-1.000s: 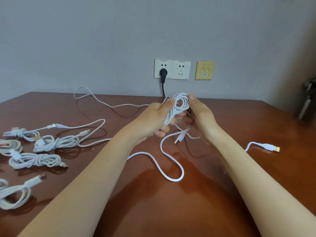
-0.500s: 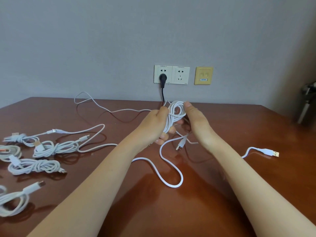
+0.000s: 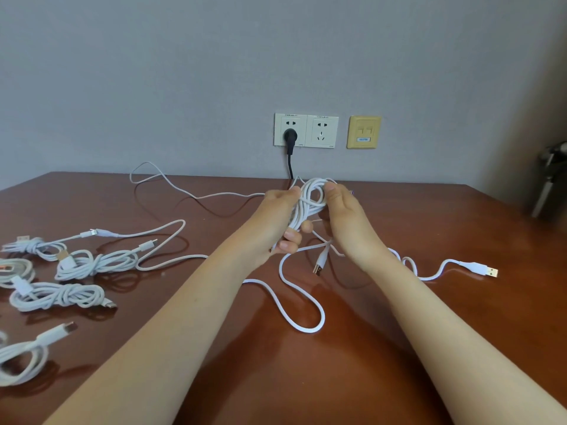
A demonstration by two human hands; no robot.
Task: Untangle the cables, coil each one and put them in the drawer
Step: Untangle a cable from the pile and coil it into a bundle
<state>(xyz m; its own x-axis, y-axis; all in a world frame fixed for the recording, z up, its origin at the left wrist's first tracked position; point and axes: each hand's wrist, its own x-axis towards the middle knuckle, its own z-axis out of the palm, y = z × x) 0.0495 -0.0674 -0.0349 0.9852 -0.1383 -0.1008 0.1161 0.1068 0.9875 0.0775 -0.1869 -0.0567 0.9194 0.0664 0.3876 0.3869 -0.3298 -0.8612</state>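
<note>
Just cinched coil [image 3: 311,197] tighter: left hand [image 3: 276,220] curled round it, right hand [image 3: 349,223] pinching at 3 o'clock; 6 o'clock slack [image 3: 306,329] still unwound.

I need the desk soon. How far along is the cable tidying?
Several cables lie coiled at the left. In hand: the left hand grips a half-wound coil, the right hand pinches its top; its tail loops loose on the table. Left: a thin loose cable behind; no drawer shows.

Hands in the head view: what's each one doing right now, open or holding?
Left hand: fingers curled round the white cable coil.
Right hand: pinches the same coil's top.
</note>
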